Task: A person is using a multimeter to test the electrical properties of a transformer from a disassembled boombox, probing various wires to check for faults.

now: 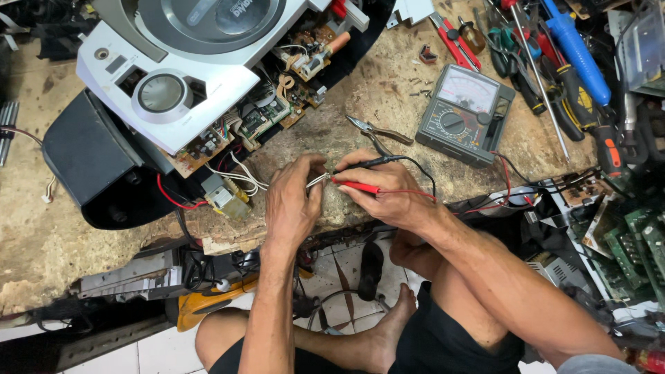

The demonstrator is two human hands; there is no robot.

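Around my hands the worn bench is crowded: an opened silver audio unit with bare circuit boards to the left, needle-nose pliers just above my fingers, and a grey analog multimeter with a white dial face to the right, beside a heap of screwdrivers. My left hand pinches thin white wires at the bench edge. My right hand is closed around the red probe and black probe, tips meeting those wires.
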